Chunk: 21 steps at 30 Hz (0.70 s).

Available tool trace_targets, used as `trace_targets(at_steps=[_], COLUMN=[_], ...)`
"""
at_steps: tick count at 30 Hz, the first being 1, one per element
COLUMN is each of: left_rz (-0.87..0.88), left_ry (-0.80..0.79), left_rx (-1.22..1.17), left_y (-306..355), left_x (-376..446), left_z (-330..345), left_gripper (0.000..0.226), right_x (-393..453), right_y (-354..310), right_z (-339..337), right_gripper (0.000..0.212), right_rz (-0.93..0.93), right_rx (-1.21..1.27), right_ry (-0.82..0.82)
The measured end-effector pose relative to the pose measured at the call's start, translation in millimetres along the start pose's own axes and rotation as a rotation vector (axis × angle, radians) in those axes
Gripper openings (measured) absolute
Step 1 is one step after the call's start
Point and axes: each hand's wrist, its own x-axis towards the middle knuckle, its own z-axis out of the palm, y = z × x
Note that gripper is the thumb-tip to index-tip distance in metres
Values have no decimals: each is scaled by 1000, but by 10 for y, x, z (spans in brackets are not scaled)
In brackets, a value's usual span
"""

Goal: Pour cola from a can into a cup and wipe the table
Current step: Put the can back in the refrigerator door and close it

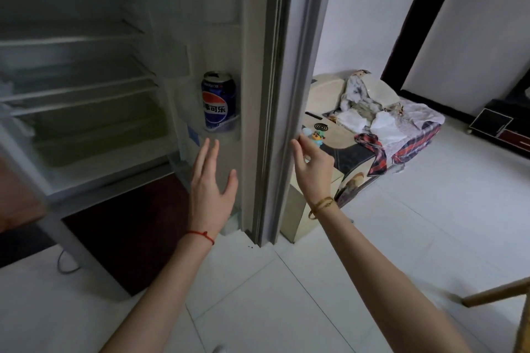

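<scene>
So the head camera is looking down into an open fridge, with the white fridge door (pixel 284 94) swung out edge-on right in the middle of the shot. The blue aluminium Pepsi cola can (pixel 218 102) with the red, white and blue logo is standing upright in a clear plastic door shelf (pixel 226 126) on the inside of that door, nothing else next to it in there. The left hand (pixel 210 180) is out in front of the inner door panel just below the can, palm facing it, fingers (pixel 208 152) spread and loose, not gripping anything and not touching the can. There's a thin red string bracelet (pixel 202 235) on that wrist. The right hand (pixel 311 160) is on the other side, fingers (pixel 298 142) curled against the outer edge of the door like it's holding it, with a braided brownish bracelet (pixel 321 206) on the wrist. Left of all that are the fridge's pale interior shelves (pixel 77 89), pretty blurry. Past the door on the right sits a low beige cabinet (pixel 329 135) with a little cartoon figurine (pixel 317 136) on top, and a heap of crumpled white and red plaid cloths (pixel 395 123) beside it. The floor is glossy white tile (pixel 286 295).
</scene>
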Motion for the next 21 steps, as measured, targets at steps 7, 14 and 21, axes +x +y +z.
trace_targets(at_steps=[7,14,21], left_rz=[-81,-182,-317], left_ry=[63,78,171], left_rx=[12,-30,-75], left_y=[-107,-306,-548], left_x=[-240,-402,-463], left_z=[-324,-614,-983], left_gripper=[63,56,74], right_x=[-353,-609,-666], right_y=[-272,-591,-882], right_z=[195,611,1197], right_gripper=[33,53,57], right_rz=[-243,-504,-696], right_rx=[-40,-9,44], right_ry=[-120,-247,-391])
